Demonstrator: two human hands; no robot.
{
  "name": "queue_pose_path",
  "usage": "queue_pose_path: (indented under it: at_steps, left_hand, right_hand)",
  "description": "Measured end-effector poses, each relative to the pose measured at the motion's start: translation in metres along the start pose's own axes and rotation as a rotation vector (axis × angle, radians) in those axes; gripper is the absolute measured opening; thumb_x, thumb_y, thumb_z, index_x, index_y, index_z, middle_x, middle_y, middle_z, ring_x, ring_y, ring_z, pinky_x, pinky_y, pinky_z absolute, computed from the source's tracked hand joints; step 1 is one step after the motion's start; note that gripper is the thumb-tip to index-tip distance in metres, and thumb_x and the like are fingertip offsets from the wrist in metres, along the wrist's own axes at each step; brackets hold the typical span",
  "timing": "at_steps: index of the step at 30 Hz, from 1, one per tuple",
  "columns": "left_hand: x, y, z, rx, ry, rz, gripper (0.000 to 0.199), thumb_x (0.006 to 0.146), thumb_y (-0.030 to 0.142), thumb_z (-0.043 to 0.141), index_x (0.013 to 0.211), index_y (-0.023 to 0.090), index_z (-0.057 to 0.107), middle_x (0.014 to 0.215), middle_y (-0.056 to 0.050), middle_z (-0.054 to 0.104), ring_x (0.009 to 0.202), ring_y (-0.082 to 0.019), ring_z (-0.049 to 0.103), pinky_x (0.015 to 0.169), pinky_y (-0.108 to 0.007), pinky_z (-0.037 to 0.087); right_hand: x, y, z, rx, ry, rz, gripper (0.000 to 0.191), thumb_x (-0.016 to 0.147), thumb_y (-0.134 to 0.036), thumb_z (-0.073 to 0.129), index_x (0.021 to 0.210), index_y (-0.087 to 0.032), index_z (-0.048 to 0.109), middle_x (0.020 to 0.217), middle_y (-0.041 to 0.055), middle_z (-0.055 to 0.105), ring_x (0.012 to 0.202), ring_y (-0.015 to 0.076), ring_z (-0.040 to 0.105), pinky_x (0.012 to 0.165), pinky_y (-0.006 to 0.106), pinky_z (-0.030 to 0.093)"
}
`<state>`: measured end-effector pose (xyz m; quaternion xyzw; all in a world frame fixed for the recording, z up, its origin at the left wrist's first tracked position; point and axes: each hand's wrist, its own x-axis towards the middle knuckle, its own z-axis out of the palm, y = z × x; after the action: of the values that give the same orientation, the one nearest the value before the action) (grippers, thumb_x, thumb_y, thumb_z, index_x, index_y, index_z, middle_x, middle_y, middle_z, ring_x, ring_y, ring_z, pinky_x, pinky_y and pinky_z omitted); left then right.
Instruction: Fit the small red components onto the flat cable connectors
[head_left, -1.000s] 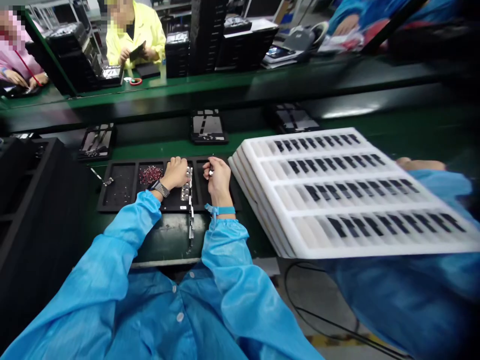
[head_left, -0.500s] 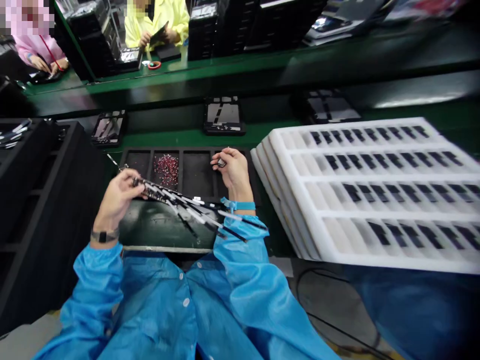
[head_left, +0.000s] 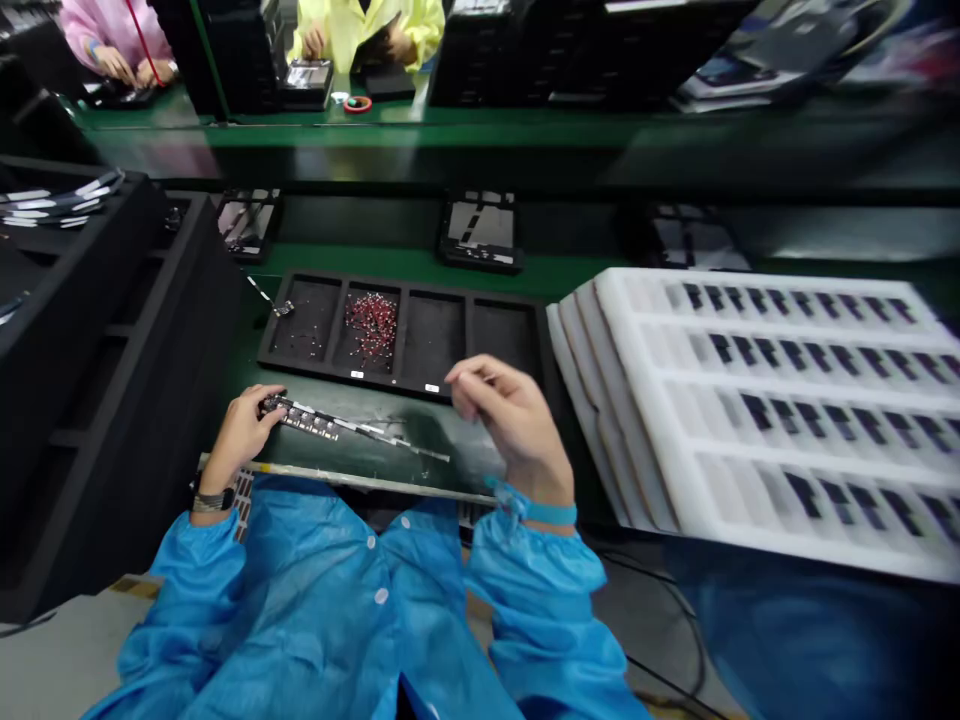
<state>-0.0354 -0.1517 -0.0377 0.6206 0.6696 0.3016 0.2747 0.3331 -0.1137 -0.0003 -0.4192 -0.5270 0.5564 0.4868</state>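
My left hand (head_left: pixel 244 428) is closed on one end of a bundle of thin black-and-white flex cables (head_left: pixel 315 420) with small circuit boards along it. The bundle's free ends fan out to the right, low over the green bench top. My right hand (head_left: pixel 510 415) is in front of the black compartment tray (head_left: pixel 360 378), its fingers curled together; whatever they may hold is hidden. In the tray, the second compartment holds a heap of tiny red-and-silver parts (head_left: pixel 371 325). A single flex cable (head_left: pixel 281 307) with a small board lies over the tray's left rim.
White foam trays (head_left: pixel 645 440) with rows of black pieces are stacked at right. Black foam trays (head_left: pixel 150 330) stand at left, cables on top. Flat black device units (head_left: pixel 480 230) sit behind the compartment tray. Two co-workers' hands (head_left: pixel 112 62) show across the bench.
My left hand has lowered the cable bundle toward the bench, away from the tray. My right hand has drawn back from the tray; the small part seen in it is out of sight. The view has shifted.
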Motion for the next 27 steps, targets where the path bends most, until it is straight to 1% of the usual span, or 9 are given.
queue_pose_path:
  at_steps: [3,5,8,11,14,17,22,24,27]
  left_hand:
    - [-0.004,-0.007,-0.008,-0.009,-0.12,0.031,0.03,0.086,0.035,0.069,0.111,0.023,0.081,0.091,-0.005,0.073,0.071,-0.022,0.061,0.076,-0.036,0.053]
    - [-0.005,-0.011,-0.007,0.005,-0.117,0.042,0.023,0.087,0.034,0.068,0.104,0.024,0.08,0.087,-0.004,0.072,0.072,-0.023,0.061,0.076,-0.036,0.053]
    - [-0.003,-0.016,-0.001,0.069,-0.051,0.109,0.011,0.087,0.031,0.069,0.094,0.024,0.074,0.092,-0.006,0.071,0.088,-0.027,0.064,0.084,-0.039,0.052]
    - [-0.001,-0.022,0.005,0.113,-0.015,0.172,0.008,0.088,0.03,0.07,0.091,0.023,0.067,0.097,-0.007,0.069,0.1,-0.03,0.062,0.092,-0.042,0.051]
    - [-0.003,-0.026,0.009,0.143,0.006,0.167,0.011,0.088,0.029,0.072,0.092,0.024,0.064,0.096,-0.006,0.066,0.099,-0.03,0.06,0.093,-0.044,0.05]
    - [-0.008,-0.026,0.011,0.141,0.045,0.147,0.01,0.09,0.028,0.07,0.094,0.024,0.061,0.097,-0.007,0.066,0.1,-0.03,0.061,0.094,-0.044,0.051]
    - [-0.015,-0.024,0.013,0.086,0.087,0.102,0.011,0.092,0.033,0.065,0.09,0.024,0.058,0.097,-0.007,0.064,0.097,-0.028,0.063,0.092,-0.042,0.051]
    - [-0.015,-0.022,0.011,0.04,0.097,0.086,0.014,0.091,0.035,0.066,0.087,0.023,0.059,0.093,-0.006,0.065,0.093,-0.026,0.063,0.088,-0.039,0.051]
    - [-0.014,-0.016,0.006,-0.075,0.11,0.017,0.018,0.088,0.04,0.069,0.084,0.023,0.063,0.081,-0.003,0.066,0.077,-0.022,0.06,0.074,-0.034,0.048]
  right_hand:
    - [-0.022,0.004,0.014,-0.149,-0.223,0.107,0.035,0.095,-0.053,0.075,0.091,-0.019,0.075,0.065,-0.0009,0.056,0.057,0.0129,0.047,0.052,0.027,0.037]
    - [-0.026,0.01,0.018,-0.168,-0.304,0.144,0.038,0.095,-0.057,0.074,0.094,-0.019,0.074,0.069,-0.0005,0.058,0.059,0.0135,0.049,0.054,0.027,0.039]
    - [-0.021,0.015,0.021,-0.089,-0.329,0.183,0.037,0.096,-0.057,0.073,0.105,-0.022,0.068,0.072,-0.0019,0.057,0.062,0.0143,0.051,0.057,0.027,0.044]
    - [-0.011,0.012,0.021,-0.001,-0.352,0.19,0.035,0.097,-0.054,0.073,0.11,-0.024,0.062,0.081,0.0,0.064,0.067,0.0154,0.057,0.063,0.029,0.051]
    - [0.001,0.005,0.022,0.014,-0.389,0.175,0.032,0.097,-0.051,0.073,0.109,-0.023,0.062,0.087,0.003,0.069,0.07,0.016,0.061,0.065,0.03,0.054]
    - [0.014,0.001,0.024,0.016,-0.406,0.159,0.031,0.098,-0.05,0.072,0.107,-0.022,0.063,0.085,0.0029,0.071,0.068,0.0154,0.062,0.063,0.029,0.054]
    - [0.036,0.01,0.035,0.053,-0.461,0.147,0.032,0.097,-0.049,0.073,0.107,-0.022,0.06,0.086,0.0023,0.074,0.065,0.0129,0.063,0.061,0.026,0.055]
    - [0.046,0.016,0.042,0.071,-0.49,0.145,0.034,0.096,-0.05,0.074,0.106,-0.022,0.058,0.091,0.0041,0.078,0.064,0.0125,0.064,0.057,0.025,0.054]
    - [0.062,0.023,0.051,0.062,-0.508,0.144,0.037,0.094,-0.053,0.076,0.098,-0.021,0.057,0.096,0.0082,0.081,0.063,0.0131,0.068,0.052,0.023,0.054]
